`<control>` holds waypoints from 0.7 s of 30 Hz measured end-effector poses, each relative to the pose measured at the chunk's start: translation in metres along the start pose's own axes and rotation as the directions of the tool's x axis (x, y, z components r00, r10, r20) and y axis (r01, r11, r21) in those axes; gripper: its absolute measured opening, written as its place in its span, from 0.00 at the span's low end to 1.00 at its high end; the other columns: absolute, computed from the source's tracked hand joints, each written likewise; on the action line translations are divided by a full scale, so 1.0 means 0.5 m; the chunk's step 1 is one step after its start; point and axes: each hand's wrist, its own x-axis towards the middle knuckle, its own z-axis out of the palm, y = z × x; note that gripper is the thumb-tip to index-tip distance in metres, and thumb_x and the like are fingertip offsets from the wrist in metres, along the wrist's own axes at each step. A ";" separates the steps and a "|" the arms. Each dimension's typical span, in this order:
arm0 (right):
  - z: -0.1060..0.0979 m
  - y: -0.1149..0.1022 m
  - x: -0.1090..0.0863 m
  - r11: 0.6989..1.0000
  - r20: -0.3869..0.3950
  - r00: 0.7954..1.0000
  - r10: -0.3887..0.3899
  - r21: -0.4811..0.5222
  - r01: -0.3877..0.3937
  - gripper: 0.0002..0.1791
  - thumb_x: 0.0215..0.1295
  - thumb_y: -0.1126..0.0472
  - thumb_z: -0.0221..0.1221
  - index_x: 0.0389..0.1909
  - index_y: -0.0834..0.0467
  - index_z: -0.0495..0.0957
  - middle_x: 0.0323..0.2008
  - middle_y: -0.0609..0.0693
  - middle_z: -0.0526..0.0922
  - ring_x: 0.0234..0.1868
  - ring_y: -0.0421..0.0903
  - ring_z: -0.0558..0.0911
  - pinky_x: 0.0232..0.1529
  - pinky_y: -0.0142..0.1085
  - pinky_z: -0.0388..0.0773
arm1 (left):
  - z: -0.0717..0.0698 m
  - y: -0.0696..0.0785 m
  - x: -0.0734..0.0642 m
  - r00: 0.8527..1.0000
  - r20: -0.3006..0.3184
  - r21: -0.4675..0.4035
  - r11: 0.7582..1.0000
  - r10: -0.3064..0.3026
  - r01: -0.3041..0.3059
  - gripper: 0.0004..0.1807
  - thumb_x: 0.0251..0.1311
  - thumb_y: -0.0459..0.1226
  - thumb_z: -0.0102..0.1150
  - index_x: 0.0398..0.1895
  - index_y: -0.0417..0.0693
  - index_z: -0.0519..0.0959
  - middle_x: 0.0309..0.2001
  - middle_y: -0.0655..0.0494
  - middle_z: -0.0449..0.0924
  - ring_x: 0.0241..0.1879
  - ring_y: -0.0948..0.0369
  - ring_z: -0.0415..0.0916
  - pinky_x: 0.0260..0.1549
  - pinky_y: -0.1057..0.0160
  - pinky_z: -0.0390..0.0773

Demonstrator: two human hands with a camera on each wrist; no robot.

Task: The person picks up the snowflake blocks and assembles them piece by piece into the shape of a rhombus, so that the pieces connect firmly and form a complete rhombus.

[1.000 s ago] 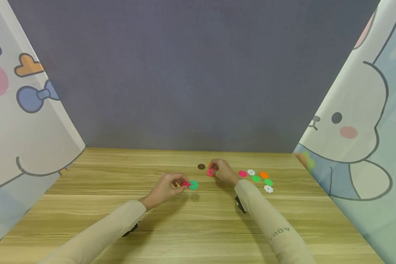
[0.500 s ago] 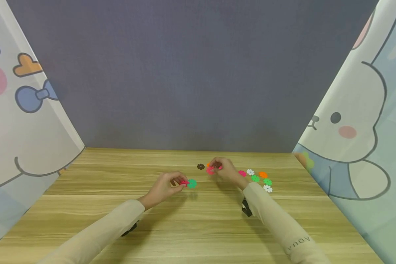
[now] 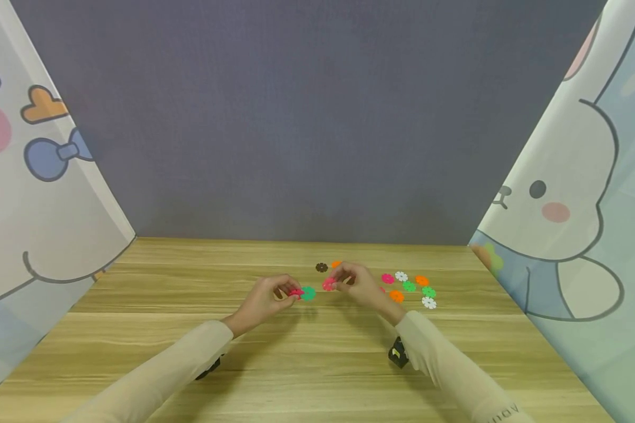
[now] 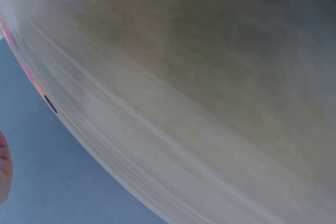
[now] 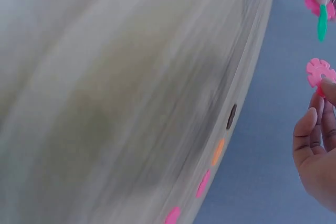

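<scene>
Nearest, a person's two pale sleeves [image 3: 161, 373] are framing the lower corners, a dark wrist device [image 3: 398, 352] showing below the right one. Beyond them, the left hand [image 3: 264, 299] is pinching a raspberry-pink disc [image 3: 295, 293], with a teal-green disc [image 3: 308, 293] sticking out from its edge, apparently joined to it. To its right, the right hand [image 3: 361, 288] is holding a lighter pink disc [image 3: 328, 284] between thumb and fingers, a small gap separating it from the green one. Both hands are hovering above the counter [image 3: 317, 364]. The thin discs could be slipping or twisting loose, since the fingers are covering only part of each; the joined pair could be parting if its slots are gripping shallowly, and a low right wrist could be nudging loose pieces nearby. The counter is showing striped, yellowish wood grain. To the right, a scatter of orange, green, white and pink notched discs [image 3: 409, 286] is lying flat; farther back, a brown disc [image 3: 321, 267] and a partly hidden orange disc [image 3: 336, 264] are resting. Behind everything, a plain grey-blue backdrop [image 3: 296, 117] is rising, with cartoon-animal panels [image 3: 566, 153] standing on both sides.
</scene>
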 end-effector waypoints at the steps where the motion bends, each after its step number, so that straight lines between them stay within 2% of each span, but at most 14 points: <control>1: 0.003 -0.002 -0.002 1.000 0.000 1.000 -0.005 0.017 0.005 0.05 0.56 0.68 0.60 0.34 0.60 0.78 0.32 0.55 0.81 0.32 0.43 0.78 0.30 0.36 0.78 | 0.000 0.001 0.000 1.000 0.001 0.000 1.000 0.000 0.000 0.07 0.51 0.30 0.64 0.33 0.49 0.80 0.30 0.60 0.83 0.28 0.69 0.77 0.25 0.69 0.76; 10: 0.025 -0.019 -0.014 0.996 0.012 1.000 0.021 0.081 -0.022 0.06 0.56 0.69 0.60 0.35 0.61 0.77 0.33 0.55 0.81 0.33 0.43 0.77 0.32 0.30 0.76 | 0.002 0.002 0.000 1.000 0.008 -0.013 1.000 -0.010 0.010 0.08 0.51 0.30 0.64 0.33 0.51 0.80 0.31 0.61 0.83 0.28 0.69 0.78 0.26 0.70 0.76; 17: 0.033 -0.024 -0.014 0.997 0.004 1.000 -0.007 0.082 0.007 0.06 0.56 0.71 0.59 0.35 0.62 0.77 0.33 0.55 0.81 0.32 0.42 0.77 0.32 0.35 0.77 | 0.001 0.004 -0.001 1.000 0.012 -0.023 1.000 -0.015 0.015 0.08 0.51 0.31 0.64 0.34 0.52 0.79 0.31 0.61 0.83 0.29 0.68 0.78 0.26 0.69 0.76; 21: 0.035 -0.025 -0.014 0.996 -0.007 1.000 -0.011 0.093 0.011 0.06 0.56 0.72 0.59 0.34 0.62 0.77 0.32 0.56 0.82 0.32 0.43 0.77 0.31 0.33 0.77 | 0.001 0.006 -0.001 1.000 0.011 -0.035 0.999 -0.021 0.021 0.08 0.51 0.31 0.63 0.34 0.51 0.79 0.31 0.60 0.83 0.28 0.68 0.78 0.26 0.69 0.76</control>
